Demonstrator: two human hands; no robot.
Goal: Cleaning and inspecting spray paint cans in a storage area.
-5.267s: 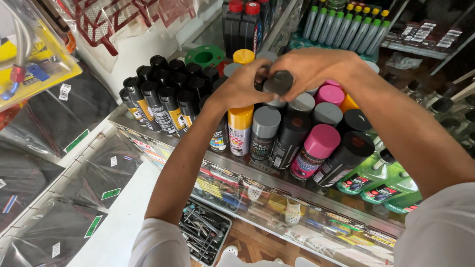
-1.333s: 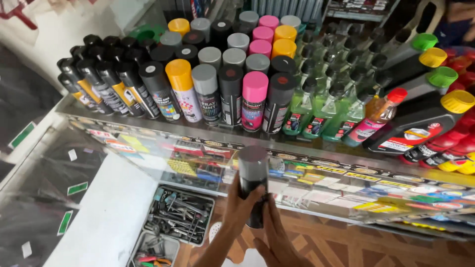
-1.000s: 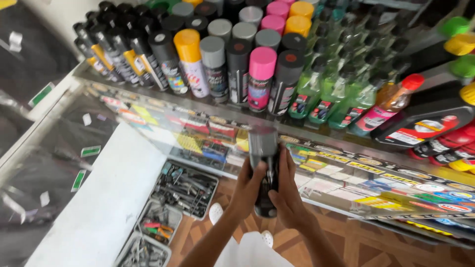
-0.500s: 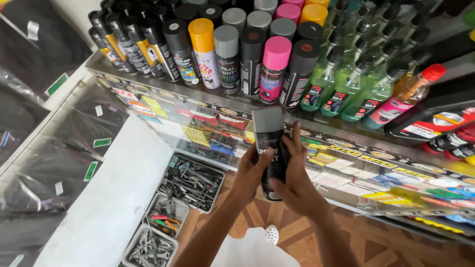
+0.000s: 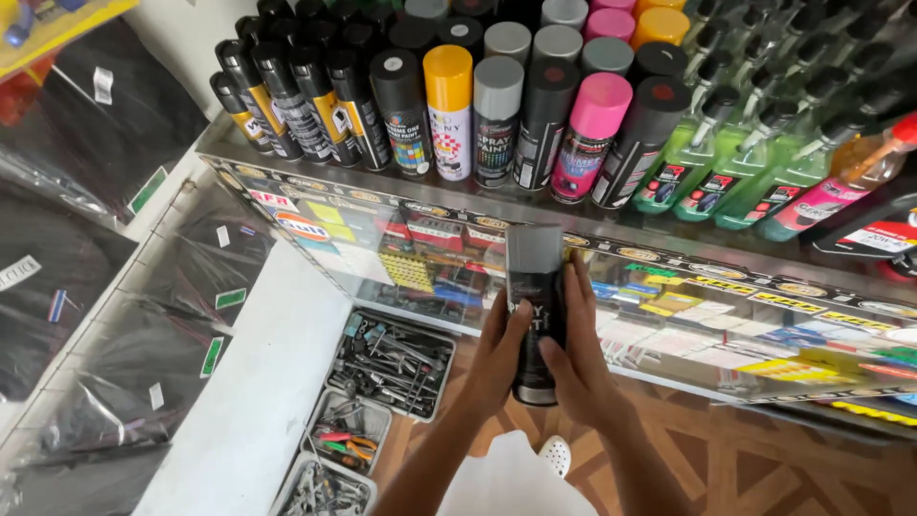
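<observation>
1. Moved since the earlier frames: a dark spray can [image 5: 535,315] with a grey cap, formerly up among the row on the bench top, now sits low in front of the glass display case [image 5: 726,315], clear of the shelf stock.
2. Head view, grips: left hand [image 5: 497,358] closed around the can's left side, thumb across the label; right hand [image 5: 578,368] closed on the right side, fingers [image 5: 581,287] reaching up toward the cap. Can upright, held in the air.
3. Head view, surroundings: spray cans [image 5: 449,105] packed cap to cap on the bench [image 5: 315,177]; green trigger bottles [image 5: 726,162] beside them; trays of small tools [image 5: 392,358] on the floor below.
4. Risk, judged: cap may pop off under finger pressure.
5. Risk, judged: a dropped can would strike the glass or the tool trays.
6. Risk, judged: reshelving could topple tight neighbours.
</observation>
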